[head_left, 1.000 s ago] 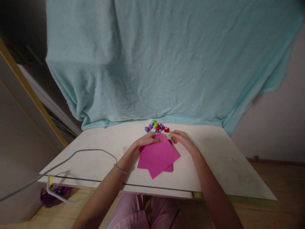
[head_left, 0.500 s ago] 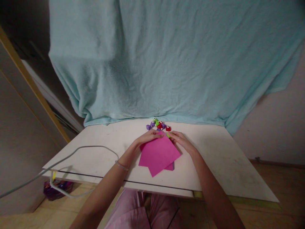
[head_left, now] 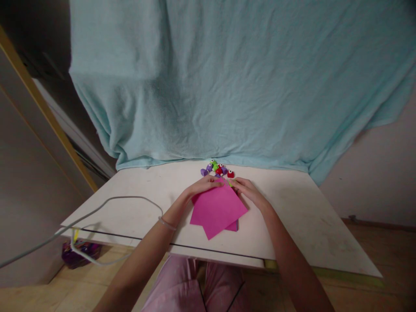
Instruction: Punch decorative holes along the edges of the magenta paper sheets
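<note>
A sheet of pink paper (head_left: 218,207) with pointed corners is held up over the white table, its top corner between my hands. My left hand (head_left: 207,185) is closed on the paper's upper left edge, thumb on top. At the same corner, my right hand (head_left: 242,186) pinches a small bright green piece (head_left: 231,183), mostly covered by the fingers; whether it grips the paper cannot be made out. Beneath the sheet, the edge of a stack of coloured paper (head_left: 234,225) shows. Just beyond my hands lies a cluster of small purple, green and red pieces with eyes (head_left: 218,170).
A light blue cloth (head_left: 227,86) hangs behind the white table (head_left: 292,208). On the left, a grey cable (head_left: 107,203) crosses the tabletop and passes over its front edge. A dark, shiny bag (head_left: 79,255) is on the floor at the lower left.
The whole view has shifted slightly. My hands, the pink paper and the green piece keep nearly the same positions relative to each other.
</note>
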A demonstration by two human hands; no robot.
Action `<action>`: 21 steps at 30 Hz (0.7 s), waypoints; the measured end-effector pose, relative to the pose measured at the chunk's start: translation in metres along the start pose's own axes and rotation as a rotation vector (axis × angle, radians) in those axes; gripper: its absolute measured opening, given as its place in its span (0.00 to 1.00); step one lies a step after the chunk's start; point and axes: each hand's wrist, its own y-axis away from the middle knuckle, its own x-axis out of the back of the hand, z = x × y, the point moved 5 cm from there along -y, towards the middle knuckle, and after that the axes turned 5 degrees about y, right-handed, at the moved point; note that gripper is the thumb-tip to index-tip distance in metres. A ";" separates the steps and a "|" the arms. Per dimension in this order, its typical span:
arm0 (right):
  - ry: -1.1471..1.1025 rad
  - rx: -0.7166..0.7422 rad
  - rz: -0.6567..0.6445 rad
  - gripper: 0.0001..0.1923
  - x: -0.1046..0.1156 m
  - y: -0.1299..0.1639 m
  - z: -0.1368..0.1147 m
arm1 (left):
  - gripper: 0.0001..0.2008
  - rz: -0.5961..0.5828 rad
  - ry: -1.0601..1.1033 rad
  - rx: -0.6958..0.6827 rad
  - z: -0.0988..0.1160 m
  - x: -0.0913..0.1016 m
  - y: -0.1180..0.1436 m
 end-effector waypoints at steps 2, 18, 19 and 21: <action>0.003 0.010 -0.015 0.21 -0.002 0.001 -0.002 | 0.24 0.005 -0.009 0.003 0.001 0.000 0.001; 0.070 0.040 0.017 0.22 0.003 -0.002 0.002 | 0.23 -0.021 0.009 -0.008 -0.001 0.000 -0.001; 0.061 0.042 0.020 0.21 0.003 -0.002 0.002 | 0.23 -0.016 0.014 -0.005 -0.001 0.000 -0.001; 0.044 0.043 0.025 0.21 0.003 -0.002 0.001 | 0.23 -0.004 0.025 0.002 -0.001 0.000 0.000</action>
